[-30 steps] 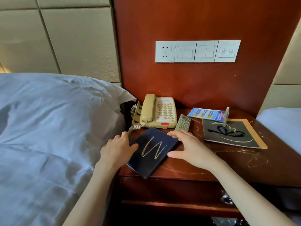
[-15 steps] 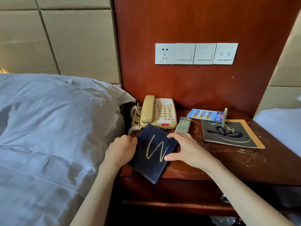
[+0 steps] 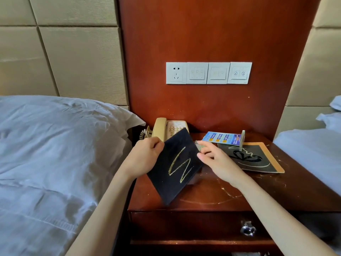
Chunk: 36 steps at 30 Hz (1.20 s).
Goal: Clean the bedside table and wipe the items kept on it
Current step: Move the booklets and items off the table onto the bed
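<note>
Left hand pinches the dark folder by its far-left edge, tilted above the bedside table, long axis running near-left to far-right. Right hand, fingers loosely spread, rests against its right edge, holding nothing.

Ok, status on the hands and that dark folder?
Left hand gripping dark folder, tilted up off bedside table. Right hand open at its right edge. Phone close behind.
</note>
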Tool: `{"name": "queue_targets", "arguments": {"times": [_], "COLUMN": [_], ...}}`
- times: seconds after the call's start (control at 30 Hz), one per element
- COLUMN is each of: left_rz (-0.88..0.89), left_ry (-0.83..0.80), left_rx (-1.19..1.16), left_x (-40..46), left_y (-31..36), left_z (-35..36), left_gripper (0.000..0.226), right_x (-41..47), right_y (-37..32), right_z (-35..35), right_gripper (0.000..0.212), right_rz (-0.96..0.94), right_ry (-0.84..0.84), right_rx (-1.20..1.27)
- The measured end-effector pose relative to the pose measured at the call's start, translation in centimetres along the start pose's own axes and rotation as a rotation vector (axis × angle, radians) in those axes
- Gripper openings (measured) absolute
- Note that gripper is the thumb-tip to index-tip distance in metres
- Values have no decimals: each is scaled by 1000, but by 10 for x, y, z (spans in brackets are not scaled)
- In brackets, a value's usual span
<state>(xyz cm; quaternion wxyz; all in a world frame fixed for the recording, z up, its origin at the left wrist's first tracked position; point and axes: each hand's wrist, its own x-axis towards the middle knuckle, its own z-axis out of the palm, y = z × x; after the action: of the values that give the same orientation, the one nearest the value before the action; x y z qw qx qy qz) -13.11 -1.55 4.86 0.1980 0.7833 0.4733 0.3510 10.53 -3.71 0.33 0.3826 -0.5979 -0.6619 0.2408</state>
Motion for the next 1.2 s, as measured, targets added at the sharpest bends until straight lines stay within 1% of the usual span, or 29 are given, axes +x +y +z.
{"name": "queue_targets", "arguments": {"times": [0.13, 0.23, 0.3, 0.33, 0.4, 0.47, 0.53, 0.6, 0.67, 0.8, 0.87, 0.93, 1.0, 1.07, 1.2], "left_rz": [214, 329, 369, 378, 393, 411, 430, 458, 479, 522, 510, 461, 365, 267, 156], "left_ry": [-83, -126, -176, -207, -260, -306, -364, -419, -454, -432, -401, -341, -249, -202, -239], "left_rx": [99, 172, 132, 101, 78, 57, 38, 41, 41, -5, -50, -131, -215, -292, -349], "left_x": [28, 48, 59, 65, 77, 89, 100, 109, 117, 128, 131, 134, 134, 135, 137], "left_y": [31, 50, 63, 69, 81, 92, 101, 111, 122, 143, 152, 161, 171, 180, 195], "left_z": [1, 11, 18, 22, 30, 40, 52, 69, 89, 133, 155, 176, 195, 214, 254], "left_gripper": [33, 29, 28, 26, 21, 22, 24, 23, 22, 24, 23, 17, 23, 27, 25], "right_x": [6, 5, 0, -4, -10, -18, -27, -35, -43, -58, -69, -81, -94, -107, -128], "right_y": [1, 4, 8, 10, 16, 20, 23, 28, 33, 44, 52, 62, 74, 88, 116], "right_z": [-30, -56, -74, -83, -101, -121, -144, -166, -185, -213, -227, -244, -262, -277, -300], "right_gripper": [39, 33, 22, 21, 23, 22, 19, 17, 17, 21, 14, 7, 7, 2, 13], "right_rz": [70, 111, 119, 117, 94, 73, 94, 153, 219, 303, 328, 348, 380, 423, 482], "right_ry": [86, 152, 183, 187, 191, 187, 150, 90, 71, 206, 273, 348, 444, 555, 761], "right_rx": [77, 178, 248, 289, 361, 390, 372, 285, 192, 121, 132, 154, 197, 265, 449]}}
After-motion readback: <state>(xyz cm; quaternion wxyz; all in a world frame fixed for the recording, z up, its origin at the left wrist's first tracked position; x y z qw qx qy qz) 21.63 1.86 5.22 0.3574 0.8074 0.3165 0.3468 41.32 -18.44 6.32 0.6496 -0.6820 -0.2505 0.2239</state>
